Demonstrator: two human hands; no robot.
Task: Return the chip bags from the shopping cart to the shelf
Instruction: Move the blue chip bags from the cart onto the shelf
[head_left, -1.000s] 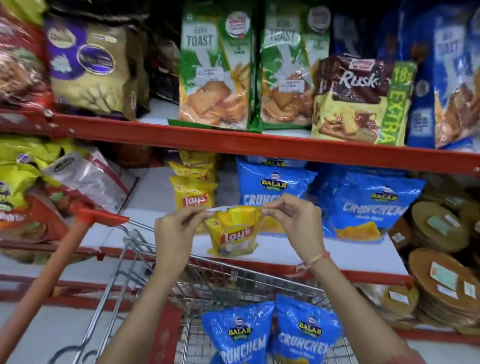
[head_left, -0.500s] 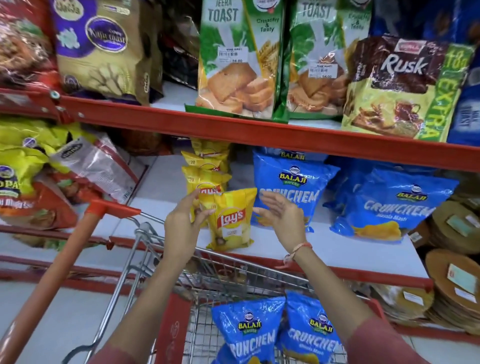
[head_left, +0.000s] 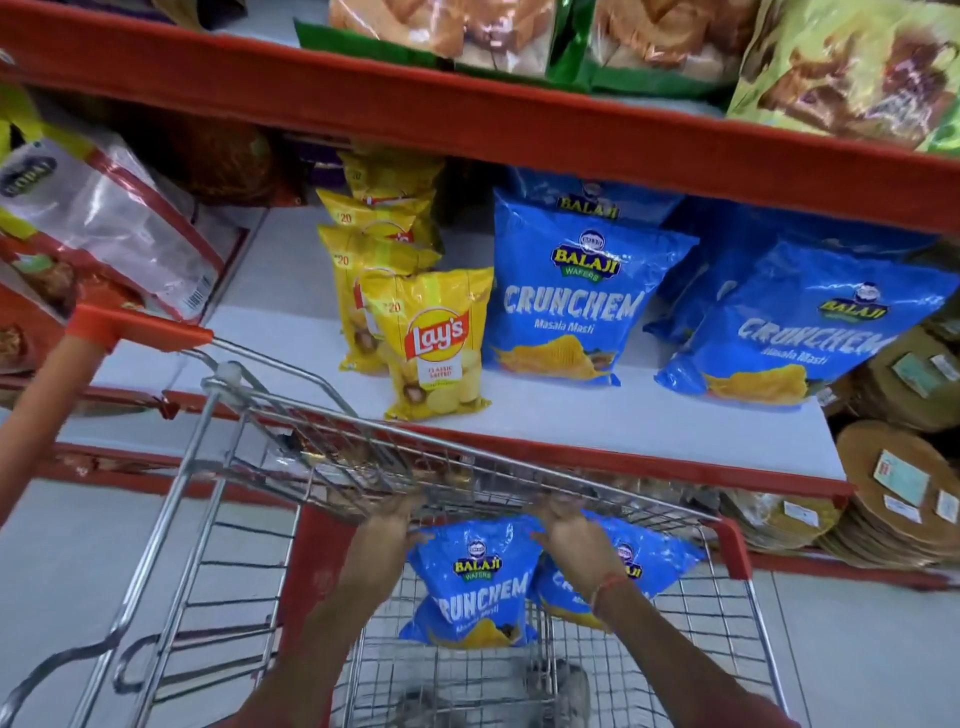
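Note:
A yellow Lay's bag (head_left: 435, 343) stands upright on the white shelf (head_left: 597, 426), in front of a row of the same bags and left of a blue Balaji Crunchem bag (head_left: 576, 291). Both hands are down inside the wire shopping cart (head_left: 322, 457). My left hand (head_left: 389, 525) touches the top left corner of a blue Crunchem bag (head_left: 475, 587) that stands in the cart. My right hand (head_left: 569, 530) lies over that bag's top right corner and in front of a second blue bag (head_left: 660, 558). The fingertips are hidden behind the cart's rim.
Another blue Crunchem bag (head_left: 800, 332) leans on the shelf at right. Stacks of round flat packs (head_left: 898, 488) sit at far right. The red upper shelf edge (head_left: 519, 119) hangs overhead with toast packets on it. The cart's orange handle (head_left: 47, 395) is at left.
Both hands let go of the yellow Lay's bag, which now stands on the shelf, and dropped into the cart onto a blue Crunchem bag. The view tilted down.

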